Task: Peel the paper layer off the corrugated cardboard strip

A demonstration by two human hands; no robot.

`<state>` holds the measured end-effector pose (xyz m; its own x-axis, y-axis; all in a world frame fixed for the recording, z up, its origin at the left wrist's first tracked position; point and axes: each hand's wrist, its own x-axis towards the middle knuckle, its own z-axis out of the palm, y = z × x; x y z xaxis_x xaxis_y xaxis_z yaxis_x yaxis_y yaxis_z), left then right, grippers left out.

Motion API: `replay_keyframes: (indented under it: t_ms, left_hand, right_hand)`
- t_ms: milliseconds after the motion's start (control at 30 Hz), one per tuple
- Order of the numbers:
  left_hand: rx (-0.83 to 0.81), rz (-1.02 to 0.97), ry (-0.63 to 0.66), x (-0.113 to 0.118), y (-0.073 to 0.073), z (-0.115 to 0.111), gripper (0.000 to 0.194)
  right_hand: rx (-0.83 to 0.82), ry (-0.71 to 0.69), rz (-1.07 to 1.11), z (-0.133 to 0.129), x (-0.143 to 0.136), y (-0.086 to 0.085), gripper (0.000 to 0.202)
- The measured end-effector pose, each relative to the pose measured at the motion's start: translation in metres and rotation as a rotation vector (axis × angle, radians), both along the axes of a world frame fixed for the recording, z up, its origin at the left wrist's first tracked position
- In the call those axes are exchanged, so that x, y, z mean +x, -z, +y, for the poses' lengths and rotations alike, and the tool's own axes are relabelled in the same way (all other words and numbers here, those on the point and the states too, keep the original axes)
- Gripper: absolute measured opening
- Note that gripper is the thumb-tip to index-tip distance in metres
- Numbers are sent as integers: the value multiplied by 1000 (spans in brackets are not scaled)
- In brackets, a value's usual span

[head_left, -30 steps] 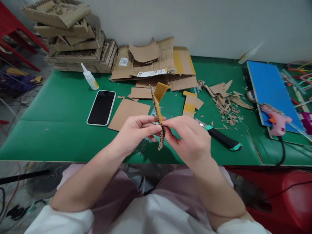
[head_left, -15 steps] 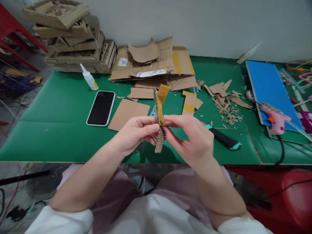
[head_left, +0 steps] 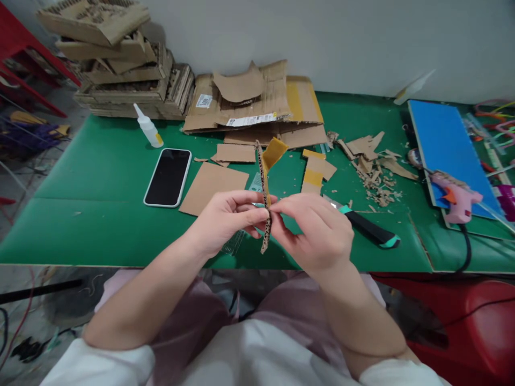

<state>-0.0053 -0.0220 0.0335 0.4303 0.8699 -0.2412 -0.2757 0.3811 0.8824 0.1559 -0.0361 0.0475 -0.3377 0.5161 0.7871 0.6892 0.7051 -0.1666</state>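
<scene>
A corrugated cardboard strip [head_left: 263, 174] stands edge-on between my hands, its wavy core showing. A flap of yellow tape [head_left: 275, 152] sticks out to the right near its top. My left hand [head_left: 231, 217] is closed on the strip's middle, thumb on the near side. From the right, the fingertips of my right hand [head_left: 316, 228] pinch at the same spot; the exact bit between them is hidden. Beneath my left hand, a clear ruler [head_left: 233, 243] lies partly covered. A black and green utility knife [head_left: 372, 228] rests just right of my right hand.
A phone [head_left: 168, 178], a glue bottle [head_left: 148, 128] and a cardboard square [head_left: 215, 185] lie to the left. Flattened cardboard [head_left: 249, 120] and stacked cardboard trays [head_left: 124, 80] stand behind. Scraps [head_left: 374, 177], a blue board [head_left: 446, 150] and a pink glue gun [head_left: 462, 203] are on the right.
The strip has turned and straightened, so its lower part now shows as a thin edge. Its tape flap leans farther right. My right fingertips have closed in against the strip.
</scene>
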Motion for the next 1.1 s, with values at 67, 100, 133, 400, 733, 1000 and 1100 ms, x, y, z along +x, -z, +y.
replay_keyframes:
  t_ms: [67,100,133,400,733,1000,1100]
  left_hand:
    - [-8,1,22,-1,0,0,32]
    - [-12,-3,33,-1,0,0,32]
    - [-16,-9,42,-1,0,0,31]
    - [-28,-37,52,0,-1,1,37]
    - [168,219,-97,1,-7,-2,37]
    - [189,231,-112,2,-7,-3,39]
    - [201,235,-129,2,-7,-4,40]
  right_hand:
    - [-20,-3,13,0,0,0,12]
    - [-31,-8,19,0,0,0,12]
    - [-43,-13,27,0,0,0,12]
    - [-169,-52,116,0,-1,-1,9]
    - [-172,-63,129,0,0,-3,6]
    - [-107,-43,92,1,0,-2,8]
    - [-66,-30,60,1,-1,-2,7]
